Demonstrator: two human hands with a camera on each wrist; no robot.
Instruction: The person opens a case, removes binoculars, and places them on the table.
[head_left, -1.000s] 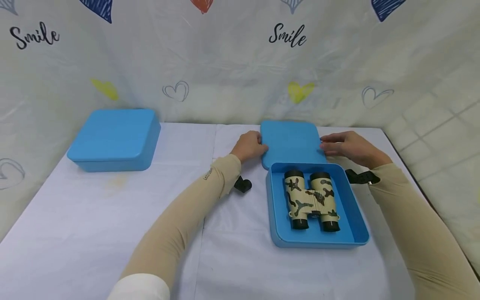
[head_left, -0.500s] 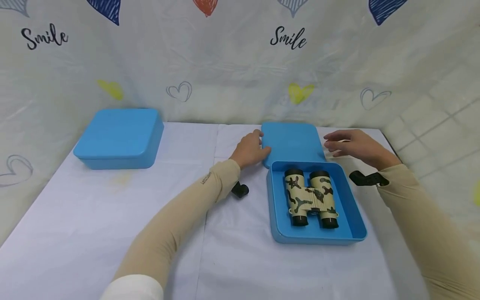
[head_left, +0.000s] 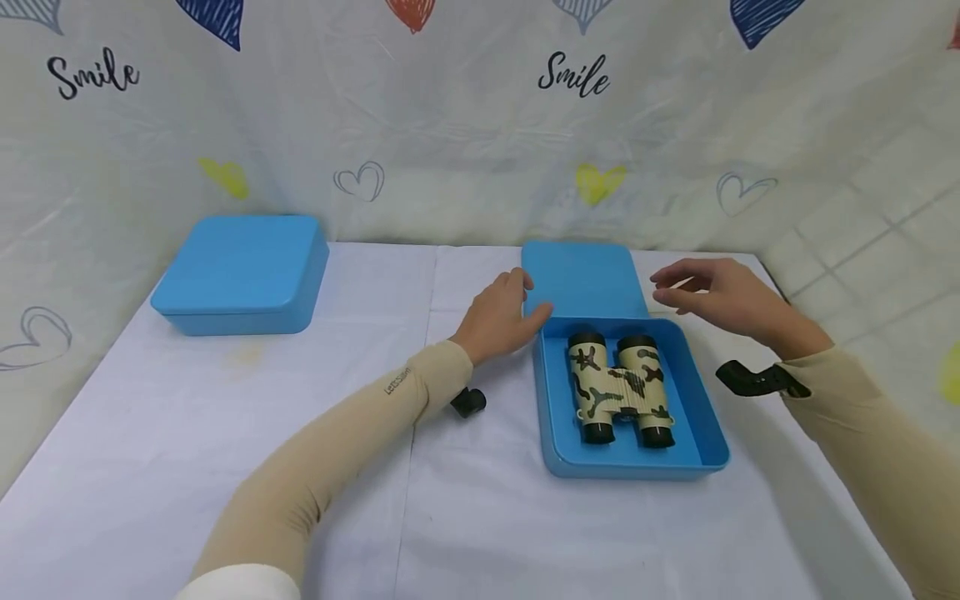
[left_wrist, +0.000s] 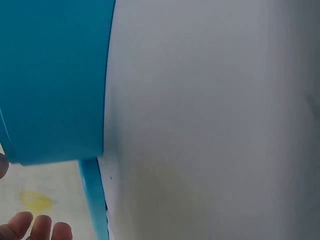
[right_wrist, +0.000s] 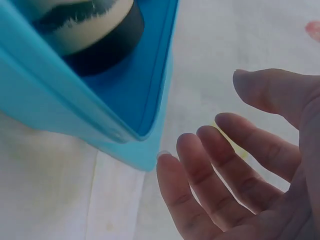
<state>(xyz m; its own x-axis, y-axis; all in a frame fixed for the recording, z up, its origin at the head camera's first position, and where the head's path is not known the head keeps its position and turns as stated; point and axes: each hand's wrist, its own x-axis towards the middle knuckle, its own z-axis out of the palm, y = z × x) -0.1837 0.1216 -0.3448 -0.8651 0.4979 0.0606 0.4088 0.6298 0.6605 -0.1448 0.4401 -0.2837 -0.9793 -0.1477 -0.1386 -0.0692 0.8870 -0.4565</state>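
Camouflage binoculars point(head_left: 622, 390) lie in an uncovered blue box point(head_left: 637, 469) at the right of the table. Directly behind the box is a flat blue lid point(head_left: 585, 279). My left hand point(head_left: 498, 315) is at the box's back left corner, thumb close to the rim and fingers beside the lid's left edge; whether they touch is unclear. To the right of the lid, my right hand point(head_left: 723, 300) hovers with loosely bent fingers and holds nothing. The right wrist view shows this hand point(right_wrist: 240, 170) apart from the box corner, with part of the binoculars point(right_wrist: 95, 30) inside.
A second blue box point(head_left: 240, 275), covered, stands at the back left of the white-clothed table point(head_left: 465, 517). Behind the table hangs a printed curtain point(head_left: 450, 125) with hearts and lettering. The table's right edge runs near my right arm.
My right hand has moved away from the lid, to the right. The left hand has slid nearer along the lid's left edge toward the box's corner, its fingers loosening. The lid and binoculars stay put.
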